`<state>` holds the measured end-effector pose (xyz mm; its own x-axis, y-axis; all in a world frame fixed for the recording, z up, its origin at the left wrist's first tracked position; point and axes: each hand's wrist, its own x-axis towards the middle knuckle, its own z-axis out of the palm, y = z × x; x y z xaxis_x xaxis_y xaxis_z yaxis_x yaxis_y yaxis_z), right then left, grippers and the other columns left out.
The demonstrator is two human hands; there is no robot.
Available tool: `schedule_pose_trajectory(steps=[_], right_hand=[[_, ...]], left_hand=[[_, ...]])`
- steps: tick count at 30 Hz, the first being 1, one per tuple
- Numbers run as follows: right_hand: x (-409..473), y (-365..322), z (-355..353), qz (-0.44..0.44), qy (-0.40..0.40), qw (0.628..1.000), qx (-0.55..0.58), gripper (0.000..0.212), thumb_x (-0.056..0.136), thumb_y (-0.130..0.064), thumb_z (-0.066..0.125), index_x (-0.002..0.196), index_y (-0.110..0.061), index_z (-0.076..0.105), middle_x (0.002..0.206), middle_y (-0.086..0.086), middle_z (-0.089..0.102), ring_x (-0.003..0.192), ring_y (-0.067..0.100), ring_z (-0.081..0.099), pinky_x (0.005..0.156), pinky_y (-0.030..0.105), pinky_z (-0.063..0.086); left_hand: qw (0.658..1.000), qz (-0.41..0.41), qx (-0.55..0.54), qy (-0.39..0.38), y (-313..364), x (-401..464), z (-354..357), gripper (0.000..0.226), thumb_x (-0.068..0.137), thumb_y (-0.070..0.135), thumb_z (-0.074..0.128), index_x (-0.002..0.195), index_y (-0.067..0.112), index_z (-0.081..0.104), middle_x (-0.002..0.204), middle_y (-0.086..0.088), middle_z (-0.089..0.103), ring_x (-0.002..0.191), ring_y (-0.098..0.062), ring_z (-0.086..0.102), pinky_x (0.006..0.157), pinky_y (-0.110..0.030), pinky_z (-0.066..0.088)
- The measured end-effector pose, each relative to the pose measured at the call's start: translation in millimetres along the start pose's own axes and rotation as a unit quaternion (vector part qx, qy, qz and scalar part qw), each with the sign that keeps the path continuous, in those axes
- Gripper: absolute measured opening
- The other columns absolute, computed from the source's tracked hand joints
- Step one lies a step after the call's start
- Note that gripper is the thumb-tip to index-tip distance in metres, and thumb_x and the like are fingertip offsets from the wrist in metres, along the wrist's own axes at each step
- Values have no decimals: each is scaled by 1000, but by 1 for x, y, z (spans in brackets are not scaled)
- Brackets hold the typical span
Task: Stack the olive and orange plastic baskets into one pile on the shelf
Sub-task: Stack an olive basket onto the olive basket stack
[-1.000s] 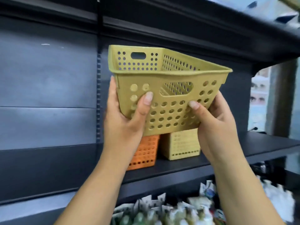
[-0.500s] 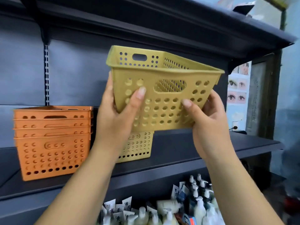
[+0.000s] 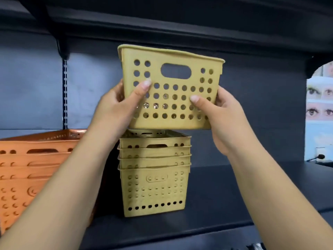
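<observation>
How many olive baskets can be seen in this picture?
5. One olive basket is held by the left hand and right hand; four are nested in the stack below it on the shelf. More may be hidden inside.

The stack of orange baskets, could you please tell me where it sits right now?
In the head view the orange stack stands at the left on the dark shelf, just left of the olive stack and partly behind the left forearm.
</observation>
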<state>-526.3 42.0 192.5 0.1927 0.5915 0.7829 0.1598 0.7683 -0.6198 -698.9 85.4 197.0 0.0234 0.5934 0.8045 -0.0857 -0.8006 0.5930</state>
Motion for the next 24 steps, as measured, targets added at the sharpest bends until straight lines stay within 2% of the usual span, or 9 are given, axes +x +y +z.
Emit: schedule_pose_trajectory(steps=[2, 5, 8, 11, 15, 19, 22, 24], right_hand=[[10, 11, 0, 17, -18, 1000, -9, 29, 84, -14, 60, 113, -16, 57, 106, -4, 70, 90, 8, 68, 67, 22, 56], [24, 27, -2, 38, -53, 998, -27, 29, 83, -15, 61, 112, -18, 57, 108, -4, 68, 96, 12, 66, 84, 35, 54], [34, 45, -2, 56, -83, 994, -38, 27, 84, -15, 60, 110, -20, 57, 110, -5, 67, 100, 12, 63, 90, 38, 51], [37, 65, -1, 45, -112, 992, -26, 24, 86, -13, 58, 102, -32, 57, 105, -13, 66, 98, 5, 62, 86, 29, 51], [38, 83, -2, 37, -123, 992, 6, 33, 86, -10, 57, 96, -41, 53, 96, -21, 64, 88, -7, 61, 69, 12, 51], [36, 93, -3, 43, -125, 991, 32, 40, 84, -6, 58, 102, -41, 53, 96, -23, 64, 84, -13, 61, 68, 9, 50], [27, 101, -1, 65, -103, 992, 29, 41, 84, -9, 59, 115, -34, 51, 108, -18, 61, 101, -3, 58, 84, 20, 48], [20, 105, -1, 104, -60, 991, 57, 25, 86, -16, 56, 109, -27, 51, 107, -12, 59, 99, 2, 55, 83, 22, 45]], left_hand=[[999, -24, 24, 22, -9, 4, 1, 13, 85, 42, 53, 79, 31, 58, 62, 23, 68, 56, 13, 61, 44, -5, 43], [996, -58, 46, 42, -24, 9, 1, 18, 85, 45, 51, 77, 29, 56, 76, 16, 63, 51, 13, 59, 42, -4, 41], [991, -86, 92, 48, -37, 13, -2, 27, 85, 51, 47, 82, 26, 58, 76, 14, 61, 51, 10, 58, 40, 0, 37], [984, -111, 126, 58, -51, 18, -6, 33, 85, 54, 45, 91, 24, 58, 78, 12, 60, 59, 10, 55, 40, 2, 35], [979, -114, 158, 58, -64, 22, -6, 31, 87, 50, 46, 94, 23, 59, 83, 11, 63, 75, 3, 56, 49, 0, 41], [982, -155, 96, 55, -74, 16, -9, 34, 86, 45, 51, 103, 18, 63, 93, 4, 71, 84, -9, 67, 68, -20, 50], [983, -178, 17, 53, -80, 3, -9, 24, 86, 37, 54, 100, 20, 65, 87, 7, 76, 79, -7, 70, 65, -21, 54], [981, -180, -14, 71, -85, -9, -4, 16, 86, 33, 55, 95, 23, 65, 85, 10, 75, 77, -5, 70, 66, -22, 55]])
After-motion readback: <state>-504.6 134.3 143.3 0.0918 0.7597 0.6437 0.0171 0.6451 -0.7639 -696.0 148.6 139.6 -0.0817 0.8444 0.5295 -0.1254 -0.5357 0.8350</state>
